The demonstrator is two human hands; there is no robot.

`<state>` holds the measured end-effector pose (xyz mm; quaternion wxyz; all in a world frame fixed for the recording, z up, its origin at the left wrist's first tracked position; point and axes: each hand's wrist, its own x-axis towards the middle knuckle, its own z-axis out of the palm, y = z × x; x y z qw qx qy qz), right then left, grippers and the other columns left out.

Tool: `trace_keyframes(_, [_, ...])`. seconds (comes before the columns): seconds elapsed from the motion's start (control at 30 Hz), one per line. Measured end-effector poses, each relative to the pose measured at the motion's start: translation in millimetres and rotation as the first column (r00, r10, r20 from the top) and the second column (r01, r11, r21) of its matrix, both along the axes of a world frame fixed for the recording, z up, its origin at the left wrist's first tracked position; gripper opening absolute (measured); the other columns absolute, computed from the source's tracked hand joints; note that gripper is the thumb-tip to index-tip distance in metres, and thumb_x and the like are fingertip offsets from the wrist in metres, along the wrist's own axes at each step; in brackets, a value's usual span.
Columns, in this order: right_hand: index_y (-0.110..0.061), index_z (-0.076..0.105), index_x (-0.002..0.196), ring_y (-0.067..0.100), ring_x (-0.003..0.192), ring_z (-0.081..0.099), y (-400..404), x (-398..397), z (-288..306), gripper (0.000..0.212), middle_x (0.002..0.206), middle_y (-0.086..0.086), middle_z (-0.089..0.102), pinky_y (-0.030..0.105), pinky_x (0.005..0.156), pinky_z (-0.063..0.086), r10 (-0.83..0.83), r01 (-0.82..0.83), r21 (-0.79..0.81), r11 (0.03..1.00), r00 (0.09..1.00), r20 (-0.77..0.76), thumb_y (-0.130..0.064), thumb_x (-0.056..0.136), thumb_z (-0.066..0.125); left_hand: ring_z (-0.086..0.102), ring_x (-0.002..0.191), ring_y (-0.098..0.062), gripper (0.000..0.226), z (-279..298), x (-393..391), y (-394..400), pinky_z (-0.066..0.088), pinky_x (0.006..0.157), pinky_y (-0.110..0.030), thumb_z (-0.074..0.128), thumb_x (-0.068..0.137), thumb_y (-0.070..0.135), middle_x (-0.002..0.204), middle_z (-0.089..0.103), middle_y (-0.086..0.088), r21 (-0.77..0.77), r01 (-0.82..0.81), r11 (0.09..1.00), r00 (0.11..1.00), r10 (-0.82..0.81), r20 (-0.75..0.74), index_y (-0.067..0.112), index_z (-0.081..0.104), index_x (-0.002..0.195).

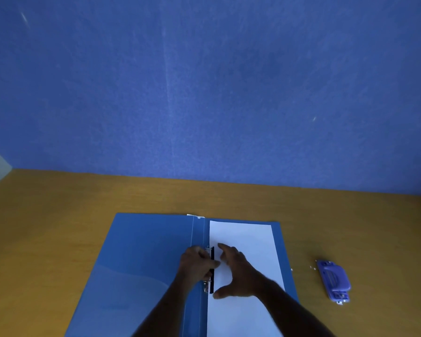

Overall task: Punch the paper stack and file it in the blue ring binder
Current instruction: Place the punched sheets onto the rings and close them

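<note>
Wooden desk (58, 227) | paper stack (243, 239) floppy, pin near rings | left hand (197, 263) gripping clamp bar (212, 269) | right hand (238, 271) splayed, flat on sheets

Open blue plastic ring binder (141, 263) and white paper stack (248, 242) cut off at 6 o'clock (left hand (196, 263) hides the clamp's middle).

office desk nook: wooden desktop (58, 227), blue fabric partition (204, 81), hole punch (335, 281), ring binder (136, 263)
</note>
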<state>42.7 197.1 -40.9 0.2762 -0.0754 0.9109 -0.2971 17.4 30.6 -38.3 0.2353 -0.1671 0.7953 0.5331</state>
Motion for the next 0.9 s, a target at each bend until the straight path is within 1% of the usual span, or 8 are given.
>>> trace_keyframes(0.13, [-0.031,0.001,0.155,0.019,0.139,0.028,-3.1,-0.5,3.8,0.137,0.152,-0.002,0.025,0.046,0.113,0.036,0.027,-0.027,0.027,0.999,1.000,-0.010,-0.063,0.052,0.086,0.072,0.053,-0.014,0.035,0.3,-0.2,3.3,0.060,0.053,-0.027,0.092,0.062,0.012,0.070,0.073,-0.009,-0.075,0.039,0.996,0.998,-0.043,-0.053,0.005,0.065,0.083])
trace_keyframes(0.33, [-0.026,0.005,0.155,0.025,0.140,0.026,-8.7,-1.3,3.3,0.131,0.154,0.000,0.022,0.050,0.112,0.034,0.070,-0.065,0.118,0.991,0.997,-0.043,-0.060,0.056,0.084,0.066,0.055,-0.007,0.033,-0.5,2.1,8.0,0.051,0.049,-0.019,0.091,0.057,0.025,0.067,0.068,0.003,-0.224,0.081,0.971,0.988,-0.108,-0.112,0.014,0.065,0.074])
trace_keyframes(0.4, [-0.027,0.006,0.155,0.025,0.139,0.027,-9.2,-1.5,2.6,0.131,0.154,0.000,0.023,0.050,0.111,0.035,0.073,-0.066,0.128,0.990,0.996,-0.051,-0.061,0.055,0.083,0.066,0.060,-0.006,0.033,-0.8,1.9,8.4,0.051,0.051,-0.019,0.090,0.058,0.027,0.069,0.067,0.005,-0.252,0.093,0.963,0.985,-0.126,-0.114,0.016,0.065,0.076])
trace_keyframes(0.47, [-0.028,0.005,0.155,0.024,0.138,0.027,-9.2,-1.7,2.1,0.131,0.153,-0.001,0.023,0.049,0.111,0.036,0.072,-0.064,0.131,0.989,0.996,-0.057,-0.062,0.055,0.083,0.068,0.067,-0.009,0.034,-1.8,0.9,8.8,0.056,0.059,-0.024,0.090,0.059,0.029,0.073,0.068,0.005,-0.279,0.110,0.954,0.982,-0.148,-0.116,0.016,0.066,0.078])
trace_keyframes(0.53, [-0.029,0.005,0.155,0.025,0.138,0.028,-9.0,-1.8,1.4,0.132,0.153,-0.001,0.023,0.049,0.111,0.036,0.074,-0.065,0.136,0.989,0.995,-0.062,-0.062,0.054,0.082,0.069,0.072,-0.012,0.035,-2.5,0.3,9.1,0.058,0.064,-0.027,0.090,0.060,0.029,0.076,0.069,0.004,-0.287,0.123,0.950,0.979,-0.163,-0.119,0.017,0.065,0.081])
trace_keyframes(0.7, [-0.030,0.011,0.153,0.023,0.135,0.031,-9.9,-3.6,0.5,0.127,0.149,-0.001,0.028,0.048,0.109,0.039,0.068,-0.059,0.141,0.988,0.996,-0.060,-0.063,0.053,0.082,0.069,0.076,-0.014,0.037,-5.4,-0.3,10.0,0.058,0.064,-0.026,0.089,0.063,0.028,0.081,0.067,0.003,-0.283,0.127,0.951,0.978,-0.167,-0.122,0.016,0.063,0.086])
trace_keyframes(0.83, [-0.029,0.015,0.152,0.023,0.134,0.033,-10.5,-4.6,1.8,0.123,0.147,0.000,0.030,0.046,0.109,0.040,0.049,-0.043,0.127,0.991,0.998,-0.050,-0.061,0.055,0.083,0.066,0.069,-0.008,0.037,-6.8,-0.1,8.9,0.049,0.053,-0.019,0.086,0.067,0.041,0.076,0.065,0.006,-0.280,0.135,0.950,0.975,-0.177,-0.131,0.021,0.058,0.081])
trace_keyframes(0.9, [-0.029,0.017,0.151,0.022,0.132,0.034,-10.9,-5.1,2.4,0.121,0.144,0.000,0.033,0.045,0.108,0.041,0.040,-0.033,0.120,0.992,0.998,-0.052,-0.059,0.054,0.083,0.067,0.065,-0.009,0.037,-7.8,-0.6,7.8,0.052,0.053,-0.021,0.083,0.066,0.047,0.074,0.068,0.003,-0.282,0.134,0.950,0.974,-0.179,-0.142,0.020,0.059,0.077])
